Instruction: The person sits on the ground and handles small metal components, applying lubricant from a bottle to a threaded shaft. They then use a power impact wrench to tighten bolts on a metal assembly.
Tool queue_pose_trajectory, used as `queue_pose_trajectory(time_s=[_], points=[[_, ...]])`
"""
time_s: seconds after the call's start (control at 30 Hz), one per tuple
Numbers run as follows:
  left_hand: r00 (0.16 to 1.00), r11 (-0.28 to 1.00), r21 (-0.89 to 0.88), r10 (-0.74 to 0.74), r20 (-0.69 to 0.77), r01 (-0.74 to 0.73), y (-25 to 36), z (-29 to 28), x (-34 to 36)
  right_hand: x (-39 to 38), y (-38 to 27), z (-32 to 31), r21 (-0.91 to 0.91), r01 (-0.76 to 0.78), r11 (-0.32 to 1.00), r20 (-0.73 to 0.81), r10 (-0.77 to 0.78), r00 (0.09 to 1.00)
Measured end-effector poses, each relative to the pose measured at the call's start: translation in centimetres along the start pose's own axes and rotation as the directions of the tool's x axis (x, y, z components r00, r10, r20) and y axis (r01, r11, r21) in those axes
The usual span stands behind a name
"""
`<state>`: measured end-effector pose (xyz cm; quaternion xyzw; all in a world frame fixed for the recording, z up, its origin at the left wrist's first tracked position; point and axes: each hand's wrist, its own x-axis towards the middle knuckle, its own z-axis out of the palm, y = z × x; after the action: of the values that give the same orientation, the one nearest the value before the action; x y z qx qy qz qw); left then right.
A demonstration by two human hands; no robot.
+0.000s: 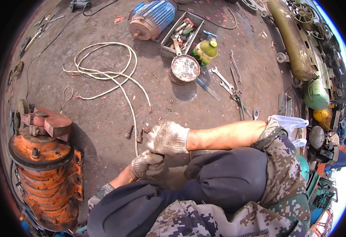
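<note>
My two hands meet in front of my knees, both in dirty white knitted work gloves. My left hand (148, 163) is closed, its fingers curled in below the right one. Just above it my right hand (168, 138) is closed too, knuckles up. Whatever lies between them is hidden by the gloves. Rusty bolts lie on the ground beside my right hand: one bolt (129, 132) to the left, another bolt (140, 135) closer in. One end of a pale cable (132, 114) runs down to the ground by my left hand.
An orange ribbed motor (46, 173) stands at left. Ahead are a blue motor (153, 19), a toolbox (167, 50), a round tin (185, 68), a yellow-green bottle (205, 52) and several wrenches (222, 78). A long tank (291, 43) lines the right side.
</note>
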<state>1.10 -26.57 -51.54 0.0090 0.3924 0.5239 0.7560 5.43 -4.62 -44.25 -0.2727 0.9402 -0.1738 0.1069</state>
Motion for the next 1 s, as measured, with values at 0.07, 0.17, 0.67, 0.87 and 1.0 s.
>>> queue_pose_trajectory(time_s=[0.07,0.17,0.67,0.87,1.0], points=[[0.947,0.769,0.607,0.311,-0.079,-0.202,-0.3,-0.9,0.0,1.2,0.4,0.2,-0.040,0.064,0.997,-0.051,-0.066,0.996],[0.865,0.042,0.998,0.501,0.018,-0.045,1.6,1.0,1.1,0.2,0.0,0.2,0.154,-0.352,0.923,0.547,0.217,0.809],[0.973,0.536,0.843,0.211,-0.090,-0.039,3.1,-1.3,0.5,1.8,1.4,-0.1,0.064,-0.180,0.982,0.173,0.167,0.971],[0.926,-0.221,0.975,0.372,0.064,0.021,2.5,1.2,2.6,-2.3,4.0,7.2,0.544,-0.572,0.615,0.690,0.060,0.721],[0.935,0.315,0.949,0.345,-0.086,-0.029,-0.7,-0.3,2.4,0.2,0.4,1.9,0.069,-0.311,0.948,0.494,0.238,0.836]])
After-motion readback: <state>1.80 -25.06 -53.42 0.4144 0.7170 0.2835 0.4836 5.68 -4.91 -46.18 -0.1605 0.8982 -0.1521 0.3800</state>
